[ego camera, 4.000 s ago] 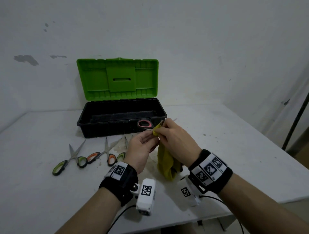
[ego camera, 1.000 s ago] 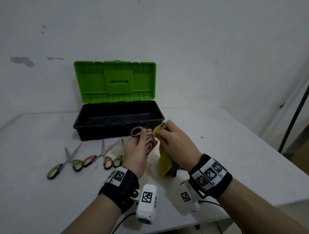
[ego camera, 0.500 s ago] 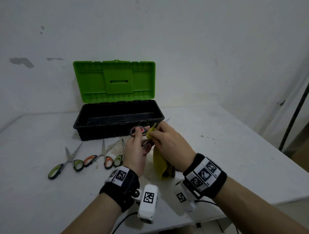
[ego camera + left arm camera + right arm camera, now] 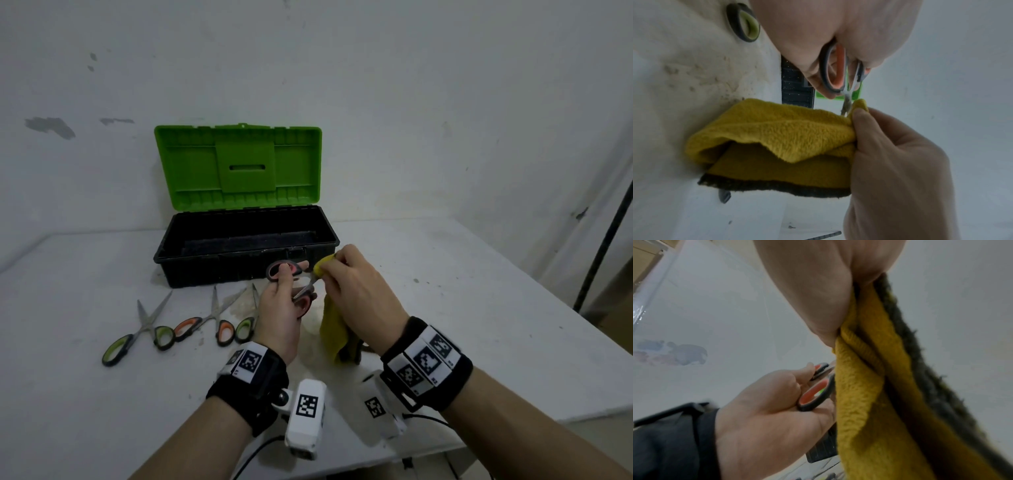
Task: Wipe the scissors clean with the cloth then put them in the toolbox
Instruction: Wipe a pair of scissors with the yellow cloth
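Now the red-handled scissors are up off the worktop, in front of the toolbox, and compared with half a second ago my right hand has slid outward along the blades, so the cloth is pinched farther from the handles. A second ago it sat at much the same spot, so I read this as back-and-forth strokes: the wiping is under way, and the drop into the box is not yet done.

My left hand grips the scissors by the handles, fingers curled round one loop. The handles are dark with an orange-red lining; the short stretch of blade I can see in the left wrist view looks dull and smeared. The tips are hidden inside the fold.

My right-hand fingers are clenched on the yellow cloth, which is fuzzy, dark-edged, and hangs down below the hand.

The toolbox stands open, green lid upright, black tray apparently with no scissors in it. Three more pairs lie on the worktop to the left, unwiped as far as I can judge.
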`<action>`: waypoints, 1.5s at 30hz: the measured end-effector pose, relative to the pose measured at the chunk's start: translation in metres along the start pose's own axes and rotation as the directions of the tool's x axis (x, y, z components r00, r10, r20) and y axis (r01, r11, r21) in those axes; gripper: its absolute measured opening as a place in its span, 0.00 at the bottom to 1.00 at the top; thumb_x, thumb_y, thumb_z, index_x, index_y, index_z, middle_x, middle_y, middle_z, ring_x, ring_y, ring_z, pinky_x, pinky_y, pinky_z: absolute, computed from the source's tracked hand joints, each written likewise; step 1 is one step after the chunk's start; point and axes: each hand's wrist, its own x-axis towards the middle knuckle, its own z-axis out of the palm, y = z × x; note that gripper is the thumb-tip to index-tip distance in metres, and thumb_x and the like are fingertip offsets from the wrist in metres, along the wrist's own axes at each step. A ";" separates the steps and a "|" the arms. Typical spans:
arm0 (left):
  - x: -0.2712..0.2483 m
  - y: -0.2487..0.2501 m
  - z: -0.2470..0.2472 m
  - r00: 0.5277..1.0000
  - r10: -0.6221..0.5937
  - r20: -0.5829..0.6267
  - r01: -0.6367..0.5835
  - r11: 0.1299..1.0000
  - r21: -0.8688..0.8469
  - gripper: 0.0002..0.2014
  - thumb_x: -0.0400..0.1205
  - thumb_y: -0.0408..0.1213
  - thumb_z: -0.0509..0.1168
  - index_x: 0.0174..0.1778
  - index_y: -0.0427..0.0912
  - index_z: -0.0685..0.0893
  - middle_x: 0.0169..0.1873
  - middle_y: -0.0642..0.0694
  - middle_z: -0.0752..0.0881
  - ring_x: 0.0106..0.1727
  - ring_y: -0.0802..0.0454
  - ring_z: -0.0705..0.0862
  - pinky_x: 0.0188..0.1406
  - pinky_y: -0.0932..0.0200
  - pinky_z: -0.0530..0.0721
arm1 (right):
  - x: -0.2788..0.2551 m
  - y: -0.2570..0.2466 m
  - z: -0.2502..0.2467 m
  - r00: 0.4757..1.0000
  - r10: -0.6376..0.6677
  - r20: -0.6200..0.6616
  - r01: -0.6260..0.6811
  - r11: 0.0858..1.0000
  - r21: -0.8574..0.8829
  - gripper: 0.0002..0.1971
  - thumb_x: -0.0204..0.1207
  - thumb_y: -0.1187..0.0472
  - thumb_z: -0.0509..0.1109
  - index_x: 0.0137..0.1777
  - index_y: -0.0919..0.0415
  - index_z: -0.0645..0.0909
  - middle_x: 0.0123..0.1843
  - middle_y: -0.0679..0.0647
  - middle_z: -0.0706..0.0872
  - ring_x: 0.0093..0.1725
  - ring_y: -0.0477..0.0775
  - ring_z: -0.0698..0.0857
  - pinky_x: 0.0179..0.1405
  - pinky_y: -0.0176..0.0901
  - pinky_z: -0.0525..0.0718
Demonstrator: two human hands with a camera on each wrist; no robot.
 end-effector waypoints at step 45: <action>-0.001 -0.001 0.008 0.980 0.201 -0.007 -0.196 0.963 0.184 0.18 0.86 0.60 0.56 0.56 0.61 0.89 0.54 0.48 0.92 0.60 0.47 0.90 0.63 0.37 0.87 | -0.008 -0.009 0.001 0.990 -0.075 -0.122 0.083 0.995 0.060 0.06 0.82 0.63 0.67 0.50 0.65 0.83 0.46 0.56 0.76 0.37 0.55 0.78 0.33 0.51 0.83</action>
